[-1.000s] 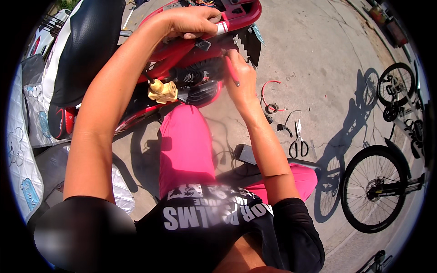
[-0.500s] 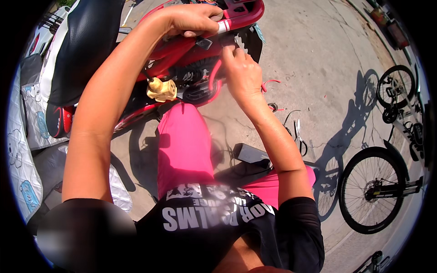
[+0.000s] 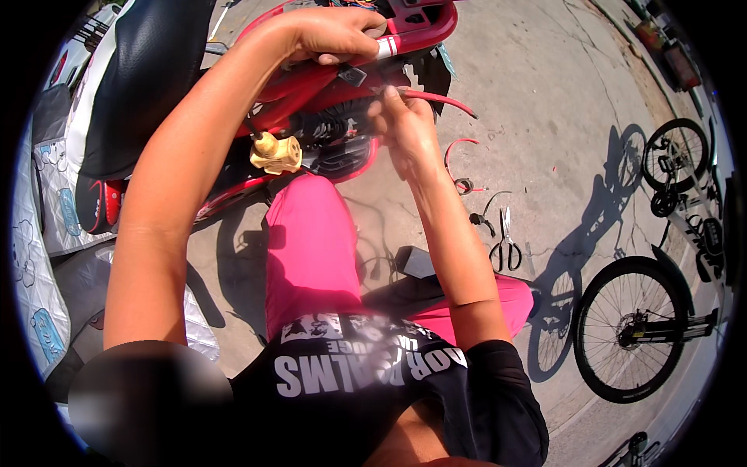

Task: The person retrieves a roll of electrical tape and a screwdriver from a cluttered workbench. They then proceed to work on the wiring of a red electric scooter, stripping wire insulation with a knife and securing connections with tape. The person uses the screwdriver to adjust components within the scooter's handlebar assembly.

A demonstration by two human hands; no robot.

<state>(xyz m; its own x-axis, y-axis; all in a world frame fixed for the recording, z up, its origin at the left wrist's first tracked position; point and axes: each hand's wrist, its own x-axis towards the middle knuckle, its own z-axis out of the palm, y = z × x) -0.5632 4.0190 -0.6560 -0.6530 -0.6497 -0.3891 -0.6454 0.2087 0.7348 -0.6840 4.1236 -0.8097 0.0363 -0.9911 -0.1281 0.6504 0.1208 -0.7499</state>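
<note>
My left hand (image 3: 338,37) is closed around the red metal bar (image 3: 420,33) of a red scooter, beside the bar's white band. To the right and a little nearer, my right hand (image 3: 408,128) pinches a red cable (image 3: 447,101) between thumb and fingers. The cable's loose end sticks out to the right over the ground. Below my hands lies the scooter's opened body, with a black coil-spring shock absorber (image 3: 327,128) partly in shade. A cream-yellow valve-shaped part (image 3: 276,152) sits above my knee. Whatever lies inside my right palm is hidden.
Black-handled scissors (image 3: 506,243) lie on the concrete, near cable scraps (image 3: 464,185) and a dark box (image 3: 416,262). The black scooter seat (image 3: 148,86) rises at the left, beside a silver quilted cover (image 3: 43,257). A bicycle (image 3: 634,331) stands at the right.
My right hand has turned and moved slightly nearer. The red cable, earlier looped below the hand, now points out to the right. My left hand stays on the bar.
</note>
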